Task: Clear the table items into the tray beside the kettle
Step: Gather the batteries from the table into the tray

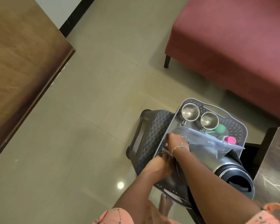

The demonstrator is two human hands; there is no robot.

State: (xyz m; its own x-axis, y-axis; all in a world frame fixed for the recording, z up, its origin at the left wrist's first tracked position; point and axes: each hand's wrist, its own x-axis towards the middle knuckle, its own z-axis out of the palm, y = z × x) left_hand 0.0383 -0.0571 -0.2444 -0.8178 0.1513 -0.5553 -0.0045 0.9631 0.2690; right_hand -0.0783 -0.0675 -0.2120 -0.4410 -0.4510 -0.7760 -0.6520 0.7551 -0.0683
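Brown wood, the big tabletop (23,70), lies well to the left of the grey perforated plastic tray (236,130), and its visible part is bare. We judge the clearing nearly done: we are now arranging things inside the tray. Just left of the tray stands a dark woven-pattern plastic stool (152,133), partly under it. Our left hand (160,165) curls at the tray's near left rim; whether it grips the rim or something small, we cannot tell. Our right hand (176,139), a thin bracelet at the wrist, is closed on the corner of a clear plastic bag (208,141) lying across the tray's middle. At the tray's far end sit two shiny steel cups (189,112), with a mint-green cap (221,128) and a pink cap (230,140) beyond the bag. The steel kettle with black rim (236,177) crowds the tray's near right side. Next, the bag needs tucking flat without tipping the cups. A maroon cushioned seat (233,46) stands beyond the tray.
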